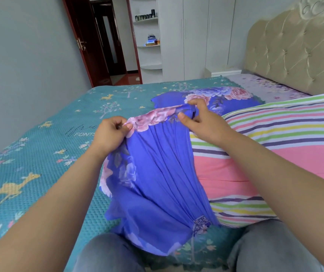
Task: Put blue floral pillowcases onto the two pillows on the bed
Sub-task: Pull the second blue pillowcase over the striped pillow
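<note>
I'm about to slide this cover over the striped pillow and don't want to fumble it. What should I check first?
1. Left hand pinches the pillowcase edge: ok.
2. Right hand pinches the same edge: ok.
3. Opening spread between the hands: cannot tell; the cloth is bunched.
4. Striped pillow within reach, beside the pillowcase: ok.
5. Pillow end lined up with the opening: not ok.
6. Second floral pillowcase lies apart on the bed: ok.

Open bedspread [39, 154] left of hands; striped pillow [274, 146] blocks right; second pillow [225, 99] beyond, seemingly cased.
</note>
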A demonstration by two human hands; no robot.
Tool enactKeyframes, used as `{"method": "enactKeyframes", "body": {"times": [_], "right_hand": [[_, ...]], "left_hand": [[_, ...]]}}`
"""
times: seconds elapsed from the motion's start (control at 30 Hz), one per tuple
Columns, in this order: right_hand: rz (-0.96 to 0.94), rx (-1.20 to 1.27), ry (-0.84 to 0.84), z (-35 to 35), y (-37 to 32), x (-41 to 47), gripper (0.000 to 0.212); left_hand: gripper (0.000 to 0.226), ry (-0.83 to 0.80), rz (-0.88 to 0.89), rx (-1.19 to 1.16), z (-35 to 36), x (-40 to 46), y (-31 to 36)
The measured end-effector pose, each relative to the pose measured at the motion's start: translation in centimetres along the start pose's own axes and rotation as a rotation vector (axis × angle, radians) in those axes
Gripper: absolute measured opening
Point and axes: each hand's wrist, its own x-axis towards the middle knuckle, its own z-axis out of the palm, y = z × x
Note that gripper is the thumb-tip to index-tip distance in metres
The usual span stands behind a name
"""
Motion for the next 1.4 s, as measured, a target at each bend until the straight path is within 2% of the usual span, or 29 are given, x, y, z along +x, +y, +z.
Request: {"method": "enactKeyframes", "body": {"times": [0.1, 0.17, 0.27, 0.33, 0.4, 0.53, 0.57, 0.67, 0.73, 0.77, 0.83, 0.87, 0.93, 1.0, 1.03, 1.1, 1.2, 1.23, 1.3, 1.37, 1.4], "right_hand": [[-0.039, -0.119, -0.147, 0.3, -0.7, -1.1, 0.067], [-0.043, -0.161, -0.248, 0.7, -0.9, -1.5, 0.082], [-0.039, -0.352, -0.353, 1.0, -1.3, -1.7, 0.097], [-0.057, -0.517, -0.339, 1.8, -1.5, -1.7, 0.097], [-0.003, -0.575, -0.236, 3.2, -1.7, -2.2, 0.098], [0.142, -0.565, 0.035, 5.4, -0.9, -2.8, 0.112], [0.204, -0.582, 0.027, 5.5, -0.3, -2.8, 0.116], [0.415, -0.615, -0.172, 4.8, 1.6, -2.7, 0.126], [0.437, -0.640, -0.239, 4.4, 1.8, -2.6, 0.114], [0.409, -0.684, -0.225, 4.7, 1.9, -2.6, 0.093], [0.288, -0.773, -0.108, 5.8, 2.3, -2.7, 0.038], [0.242, -0.771, -0.017, 6.6, 2.8, -2.7, 0.024], [0.240, -0.625, 0.141, 7.9, 4.4, -2.5, 0.021], [0.273, -0.304, 0.323, 7.9, 5.1, -1.5, 0.019], [0.265, -0.144, 0.414, 7.8, 5.0, -0.6, 0.017], [0.160, 0.058, 0.543, 6.9, 3.7, 1.7, 0.014], [-0.075, 0.144, 0.608, 5.9, 1.7, 5.4, 0.013], [-0.148, 0.136, 0.610, 5.6, 1.2, 6.4, 0.014], [-0.325, 0.061, 0.608, 5.2, 0.1, 8.3, 0.015], [-0.519, -0.067, 0.578, 4.8, -0.6, 10.1, 0.019], [-0.601, -0.148, 0.542, 4.4, -0.6, 11.0, 0.022]], "left_hand": [[0.024, -0.042, 0.059, 0.004, 1.0, 1.9, 1.9], [0.014, -0.103, 0.115, 0.019, 2.5, 2.9, 3.7], [0.020, -0.187, 0.164, -0.011, 4.9, 3.6, 5.3], [0.021, -0.267, 0.137, 0.024, 6.0, 3.8, 4.9], [0.019, -0.313, 0.089, 0.132, 6.2, 4.0, 3.5], [0.018, -0.267, 0.014, 0.219, 5.2, 3.7, -1.6], [0.018, -0.245, -0.028, 0.229, 5.3, 3.3, -3.3], [0.014, -0.220, -0.143, 0.208, 6.0, 2.2, -7.0], [0.012, -0.204, -0.193, 0.145, 6.6, 1.6, -7.8], [0.017, -0.206, -0.213, 0.094, 6.9, 1.6, -7.9], [0.034, -0.284, -0.277, -0.067, 7.3, 1.4, -7.4], [0.038, -0.348, -0.299, -0.132, 7.3, 1.2, -6.9], [0.032, -0.470, -0.294, -0.165, 7.3, 1.0, -6.4], [0.018, -0.494, -0.243, -0.118, 7.4, 1.0, -6.7], [0.017, -0.488, -0.216, -0.088, 7.5, 0.9, -6.9], [0.016, -0.452, -0.190, -0.122, 8.3, -0.1, -7.4], [0.026, -0.228, -0.259, -0.455, 9.9, -2.5, -7.2], [0.027, -0.102, -0.280, -0.554, 10.4, -3.1, -7.1], [0.025, 0.154, -0.299, -0.604, 11.1, -3.6, -6.9], [0.022, 0.293, -0.310, -0.571, 11.4, -3.8, -6.3], [0.019, 0.309, -0.323, -0.561, 11.4, -4.0, -6.0]]}}
